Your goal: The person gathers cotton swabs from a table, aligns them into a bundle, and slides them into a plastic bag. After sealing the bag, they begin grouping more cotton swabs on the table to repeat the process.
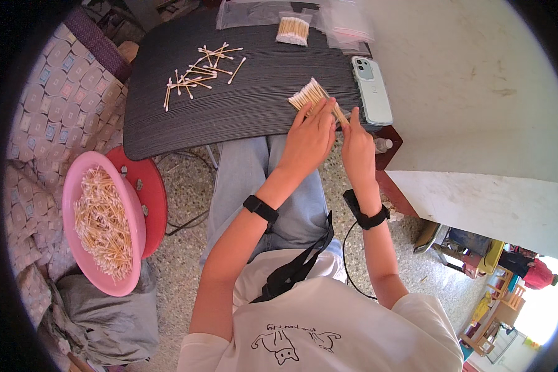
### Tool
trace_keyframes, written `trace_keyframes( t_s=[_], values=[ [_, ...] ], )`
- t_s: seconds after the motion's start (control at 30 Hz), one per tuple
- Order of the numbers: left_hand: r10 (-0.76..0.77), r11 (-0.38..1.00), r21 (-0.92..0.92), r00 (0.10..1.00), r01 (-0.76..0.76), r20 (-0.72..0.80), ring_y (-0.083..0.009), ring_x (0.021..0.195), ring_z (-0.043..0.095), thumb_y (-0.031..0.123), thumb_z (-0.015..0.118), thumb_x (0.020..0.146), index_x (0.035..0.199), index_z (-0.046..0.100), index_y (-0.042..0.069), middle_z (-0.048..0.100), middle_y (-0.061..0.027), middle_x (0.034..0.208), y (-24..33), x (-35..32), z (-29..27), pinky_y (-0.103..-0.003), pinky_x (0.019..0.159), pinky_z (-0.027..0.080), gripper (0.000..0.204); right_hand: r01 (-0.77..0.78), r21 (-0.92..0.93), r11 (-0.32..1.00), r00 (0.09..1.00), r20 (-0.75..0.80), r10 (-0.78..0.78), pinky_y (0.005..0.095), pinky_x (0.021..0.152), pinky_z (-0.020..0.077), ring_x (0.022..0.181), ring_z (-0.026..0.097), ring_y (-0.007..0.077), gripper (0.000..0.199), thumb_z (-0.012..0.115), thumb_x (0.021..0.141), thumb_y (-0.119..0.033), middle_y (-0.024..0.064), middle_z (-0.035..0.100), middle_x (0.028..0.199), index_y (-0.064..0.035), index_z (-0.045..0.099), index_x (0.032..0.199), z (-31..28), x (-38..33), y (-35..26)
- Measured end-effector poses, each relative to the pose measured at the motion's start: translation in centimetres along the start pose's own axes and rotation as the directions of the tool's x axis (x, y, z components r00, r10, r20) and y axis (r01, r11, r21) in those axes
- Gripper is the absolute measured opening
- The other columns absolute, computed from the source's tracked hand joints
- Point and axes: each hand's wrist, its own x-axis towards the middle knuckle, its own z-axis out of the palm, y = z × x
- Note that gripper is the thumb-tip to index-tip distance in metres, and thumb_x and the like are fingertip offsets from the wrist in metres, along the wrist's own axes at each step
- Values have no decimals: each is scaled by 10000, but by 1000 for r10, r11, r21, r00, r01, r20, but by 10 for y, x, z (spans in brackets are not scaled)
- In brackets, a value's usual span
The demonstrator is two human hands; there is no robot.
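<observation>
L grip (312,137) over swab bundle (307,94), R grip (358,146) nr its edge; closure of either I can't tell, but uneven press. could splay swabs across desk (198,129).

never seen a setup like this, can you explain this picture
There is no machine, just someone working bare-handed. The picture comes from a fisheye camera on their head, looking down, so edges bend. The left hand lies over a bunch of swabs near the table edge; the right hand is close beside it. The exact grip is hidden. Also on the table are loose swabs, a bagged bundle, clear bags and a phone. A pink bowl of swabs sits at left.
</observation>
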Motion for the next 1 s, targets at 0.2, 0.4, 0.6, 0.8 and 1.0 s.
trace_keyframes(
  t_s=[0.2,0.4,0.6,0.8,1.0],
  values=[
    [0,1000,10,1000,0,-23,-317,1234,511,92,477,950,1283,457,-52,564,-192,1254,2,0,-2,-454,1080,343,363,-174,180,968,985,41,169,470,581,482,681,632,426,459,521,955,-120,281,618,733,145,427,1318,-2,4,-1],
    [27,998,52,998,-24,-50,-341,1219,512,95,484,947,1094,487,-50,540,-225,1287,1,5,-3,-457,1067,344,206,-144,272,952,989,8,148,458,593,477,712,635,434,410,518,956,-118,305,606,747,137,484,1275,-1,5,1],
    [3,999,37,999,-1,-47,-339,1241,496,94,488,944,1095,495,-57,535,-235,1294,2,6,-1,-459,1073,338,213,-158,332,930,986,8,164,468,605,477,738,637,446,401,519,955,-125,314,608,766,139,495,1256,6,8,3],
    [-40,998,-52,999,39,-27,-335,1282,468,104,473,955,1140,490,-52,513,-230,1340,1,3,0,-462,1098,310,243,-121,95,988,992,57,116,474,586,499,693,645,425,507,515,944,-138,276,633,745,156,382,1335,7,13,3],
    [27,1000,10,1000,-27,-4,-293,1324,439,101,460,965,1149,494,-32,503,-185,1379,2,0,0,-460,1123,278,230,-57,-33,998,987,150,62,439,568,518,680,659,368,655,531,904,-115,217,650,730,145,220,1418,7,26,4]
  ],
)
